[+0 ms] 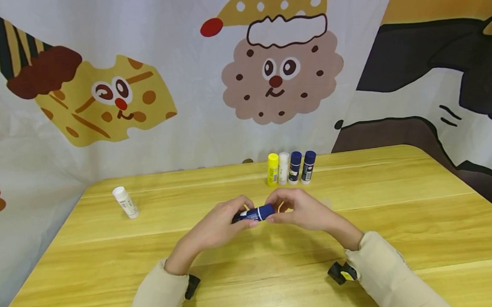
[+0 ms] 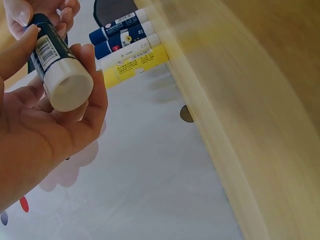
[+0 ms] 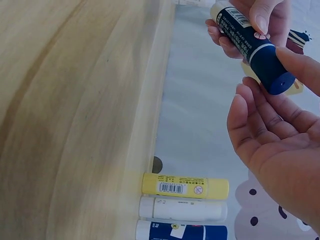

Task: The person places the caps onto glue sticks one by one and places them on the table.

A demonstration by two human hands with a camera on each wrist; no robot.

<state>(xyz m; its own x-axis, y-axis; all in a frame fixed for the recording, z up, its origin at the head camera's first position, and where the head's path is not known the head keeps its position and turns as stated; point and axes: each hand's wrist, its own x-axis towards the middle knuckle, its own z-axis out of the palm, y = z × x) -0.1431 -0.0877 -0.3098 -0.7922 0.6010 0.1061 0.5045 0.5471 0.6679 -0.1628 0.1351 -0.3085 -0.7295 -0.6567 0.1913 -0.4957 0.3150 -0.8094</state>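
Observation:
A dark blue glue stick (image 1: 254, 214) with a white base is held nearly level above the table. My left hand (image 1: 222, 221) grips its body at the base end. In the left wrist view the hollow white base and barcode label of the glue stick (image 2: 55, 62) face the camera. My right hand (image 1: 301, 209) is at the blue cap. The right wrist view shows the right thumb (image 3: 300, 65) against the cap, with curled fingers on its other side. The cap sits against the body, separated by a white ring.
At the table's back stand a yellow glue stick (image 1: 273, 169), a white glue stick (image 1: 283, 169) and two dark blue glue sticks (image 1: 301, 167) in a row. Another white glue stick (image 1: 125, 203) stands at the left. Behind the wooden table (image 1: 264, 285) hangs a cartoon-printed cloth (image 1: 194, 143).

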